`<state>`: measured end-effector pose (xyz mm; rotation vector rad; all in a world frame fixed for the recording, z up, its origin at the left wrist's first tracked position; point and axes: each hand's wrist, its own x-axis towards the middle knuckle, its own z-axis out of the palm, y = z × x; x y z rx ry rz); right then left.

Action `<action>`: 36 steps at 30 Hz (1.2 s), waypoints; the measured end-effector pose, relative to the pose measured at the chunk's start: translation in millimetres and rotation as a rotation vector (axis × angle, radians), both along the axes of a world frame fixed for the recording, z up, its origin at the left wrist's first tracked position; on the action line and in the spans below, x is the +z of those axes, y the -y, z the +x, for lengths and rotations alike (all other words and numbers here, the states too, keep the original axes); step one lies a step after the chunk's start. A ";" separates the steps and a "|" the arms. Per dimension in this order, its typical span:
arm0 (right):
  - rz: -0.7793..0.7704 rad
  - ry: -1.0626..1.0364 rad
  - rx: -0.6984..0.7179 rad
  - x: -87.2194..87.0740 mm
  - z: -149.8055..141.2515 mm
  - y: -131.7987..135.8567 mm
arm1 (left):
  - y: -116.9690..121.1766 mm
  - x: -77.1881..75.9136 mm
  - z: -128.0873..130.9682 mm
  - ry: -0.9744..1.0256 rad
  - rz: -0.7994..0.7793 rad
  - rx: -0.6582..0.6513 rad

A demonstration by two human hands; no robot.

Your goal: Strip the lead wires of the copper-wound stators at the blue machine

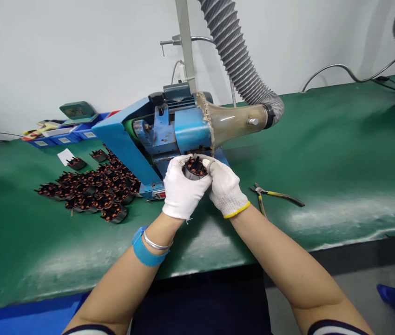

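"what do you have in hand over there?"

"through the head camera, i see my gloved left hand (183, 190) curled around a black coil part (195, 173), my right hand (226, 185) gripping its right edge with bent fingers."

"where's that part?"

"just in front of the blue machine (192, 128); i can't tell if they touch. similar parts (95, 188) cluster leftward, and spread pliers (281, 195) lie rightward on the green table (344, 153)."

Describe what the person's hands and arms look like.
The left hand wears a white glove, with a blue band and silvery bangle near the wrist. The right hand wears a whitish knit glove with yellow cuff edging. Both sleeves have dark trim.
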<state>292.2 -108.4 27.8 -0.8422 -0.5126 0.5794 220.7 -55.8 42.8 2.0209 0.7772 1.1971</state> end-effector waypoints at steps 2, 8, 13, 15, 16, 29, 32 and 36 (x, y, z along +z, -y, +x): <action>-0.010 -0.013 -0.006 1.2 0.0 -0.2 | -0.9 -2.8 1.5 0.011 0.052 0.010; -0.053 0.014 -0.014 -0.6 2.6 -0.4 | -1.1 5.0 1.5 -0.004 -0.066 -0.039; -0.063 0.050 -0.040 2.2 -0.1 2.6 | -3.9 17.7 -3.5 -0.059 -0.216 -0.143; -0.078 0.047 -0.042 2.1 -0.6 2.1 | -5.3 19.0 -3.9 -0.048 -0.235 -0.155; -0.085 0.045 -0.042 1.6 -0.5 1.4 | -5.7 19.2 -3.5 -0.043 -0.240 -0.158; -0.095 0.455 -0.118 8.7 -17.6 26.1 | 9.6 10.7 -54.2 0.247 -0.610 -0.418; -0.133 0.491 -0.088 6.2 -22.5 27.9 | 6.8 7.2 -79.4 0.357 -0.995 -0.602; -0.181 0.540 -0.066 0.9 -23.3 26.2 | 1.0 4.2 -114.4 0.417 -1.167 -0.601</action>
